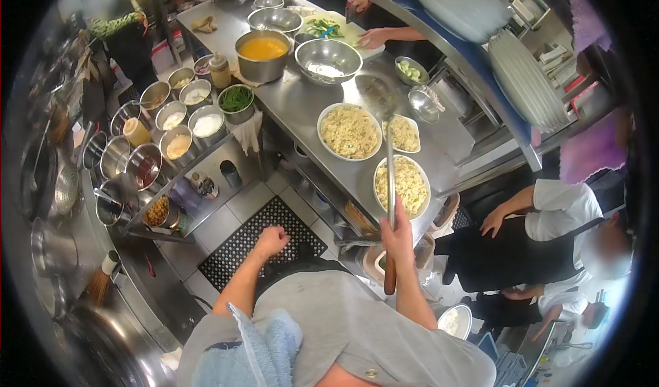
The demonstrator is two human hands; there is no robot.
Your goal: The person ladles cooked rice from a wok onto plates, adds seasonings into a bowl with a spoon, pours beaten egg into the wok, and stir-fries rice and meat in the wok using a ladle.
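Note:
My right hand [398,234] is wrapped round the wooden-ended handle of a long metal ladle [390,174], which stretches forward over the steel counter. The ladle's far end is near a small square dish of fried rice [403,134]. On either side of that dish are a round bowl of fried rice [349,131] and an oval bowl of fried rice [401,186]. My left hand [272,240] is curled closed above the black floor mat, away from the counter; nothing shows in it.
A pot of orange liquid [263,48] and a large steel bowl [328,61] stand on the counter. Ingredient containers [207,123] fill the left rack. A co-worker's hand [373,38] rests by a cutting board. Two people stand at the right. Plates [525,85] are stacked overhead.

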